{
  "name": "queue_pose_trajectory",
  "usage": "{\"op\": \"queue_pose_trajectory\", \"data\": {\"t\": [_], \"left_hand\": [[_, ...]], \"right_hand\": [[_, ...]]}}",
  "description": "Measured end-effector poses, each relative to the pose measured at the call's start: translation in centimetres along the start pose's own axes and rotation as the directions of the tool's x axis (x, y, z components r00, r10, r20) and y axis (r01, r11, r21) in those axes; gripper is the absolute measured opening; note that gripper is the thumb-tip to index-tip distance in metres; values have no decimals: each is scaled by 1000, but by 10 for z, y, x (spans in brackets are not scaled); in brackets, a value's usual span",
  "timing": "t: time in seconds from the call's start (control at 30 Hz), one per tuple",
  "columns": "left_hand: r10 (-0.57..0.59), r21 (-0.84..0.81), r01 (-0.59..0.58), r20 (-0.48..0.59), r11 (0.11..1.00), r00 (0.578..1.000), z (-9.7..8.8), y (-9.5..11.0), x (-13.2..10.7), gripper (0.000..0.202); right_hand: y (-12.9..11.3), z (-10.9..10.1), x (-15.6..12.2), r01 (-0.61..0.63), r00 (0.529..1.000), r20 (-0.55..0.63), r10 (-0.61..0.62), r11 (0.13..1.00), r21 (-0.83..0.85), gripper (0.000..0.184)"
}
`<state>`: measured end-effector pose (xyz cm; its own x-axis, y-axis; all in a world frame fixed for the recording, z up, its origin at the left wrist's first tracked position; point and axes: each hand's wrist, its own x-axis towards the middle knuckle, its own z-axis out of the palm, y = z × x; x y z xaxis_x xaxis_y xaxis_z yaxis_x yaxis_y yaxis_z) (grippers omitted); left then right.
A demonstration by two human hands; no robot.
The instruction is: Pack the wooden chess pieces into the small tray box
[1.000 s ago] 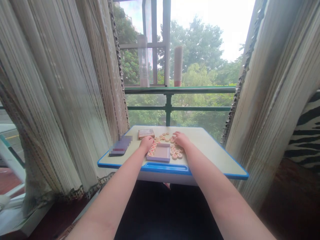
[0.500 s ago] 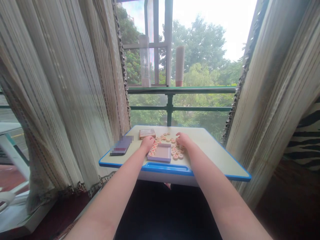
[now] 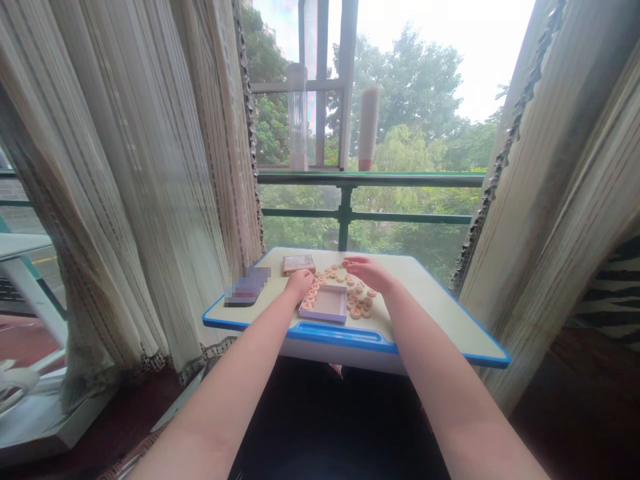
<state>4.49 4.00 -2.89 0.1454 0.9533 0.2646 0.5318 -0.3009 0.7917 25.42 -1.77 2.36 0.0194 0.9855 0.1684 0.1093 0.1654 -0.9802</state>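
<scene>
A shallow open box with pale purple walls lies near the table's front edge. A row of round xiangqi pieces with red characters runs along its left inner side. My left hand is closed at the box's far left corner, by the end of that row; what its fingers hold is hidden. Beyond the box, my right hand reaches over the loose pieces, with thumb and fingers pinching what looks like a pale xiangqi piece. More loose pieces lie right of the box and behind it.
A flat box lid with a picture lies behind my left hand. A dark phone-like slab, partly blurred, is at the table's left. The pale table has a blue rim and a blue front groove. Curtains and a green railing stand around it.
My right hand has moved from the pieces at the right toward the far middle, left and away from me. The left hand stays at the box corner. The view has shifted slightly.
</scene>
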Motion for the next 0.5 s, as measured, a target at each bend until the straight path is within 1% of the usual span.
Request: {"op": "queue_pose_trajectory", "data": {"t": [0.07,0.1,0.17,0.23,0.33,0.4,0.43,0.5], "left_hand": [[-2,1,2,0,1000,1000,0,0,0,16],[-2,3,2,1,1000,1000,0,0,0,16],[-1,7,1,3,1000,1000,0,0,0,15],[3,13,-3,4,1000,1000,0,0,1,15],[12,21,-12,0,1000,1000,0,0,1,14],[17,25,-17,-1,1000,1000,0,0,2,15],[19,27,-19,0,999,1000,-1,0,2,15],[23,32,-23,2,999,1000,-1,0,3,16]], "right_hand": [[-1,0,-1,-39,999,27,37,994,102,22],[-2,0,-1,-57,998,30,54,992,113,22],[-2,2,-1,-82,996,39,79,991,101,23],[-3,6,-2,-82,995,64,77,994,70,25],[-3,20,-5,-22,988,150,29,999,-46,27],[-1,31,-6,51,977,215,-13,984,-173,22],[-1,36,-7,93,969,243,-32,965,-246,20],[1,43,-7,187,957,280,-72,892,-411,17]]}}
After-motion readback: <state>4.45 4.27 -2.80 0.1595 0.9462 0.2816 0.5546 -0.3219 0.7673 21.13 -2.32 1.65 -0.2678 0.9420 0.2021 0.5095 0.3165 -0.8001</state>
